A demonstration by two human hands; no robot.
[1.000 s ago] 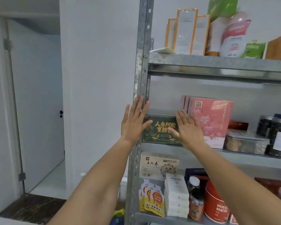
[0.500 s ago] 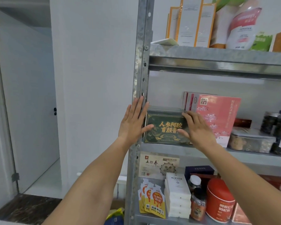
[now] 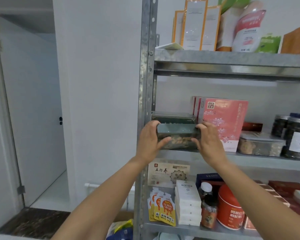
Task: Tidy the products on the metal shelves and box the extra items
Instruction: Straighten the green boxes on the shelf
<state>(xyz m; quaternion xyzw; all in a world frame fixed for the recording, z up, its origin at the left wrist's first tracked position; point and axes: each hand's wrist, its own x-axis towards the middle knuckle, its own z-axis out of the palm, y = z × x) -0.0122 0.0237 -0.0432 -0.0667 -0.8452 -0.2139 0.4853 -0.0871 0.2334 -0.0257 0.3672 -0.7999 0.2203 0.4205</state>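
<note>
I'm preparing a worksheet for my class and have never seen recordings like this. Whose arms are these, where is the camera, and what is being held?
No machine here: a person wears one wide-angle camera on the head, so every picture looks forward and down along their own bare arms. They face a metal shelf unit. The left hand and the right hand grip the two ends of a dark green box at the front of the middle shelf. A similar box sits behind it; pink boxes stand to its right, dark jars farther right.
</note>
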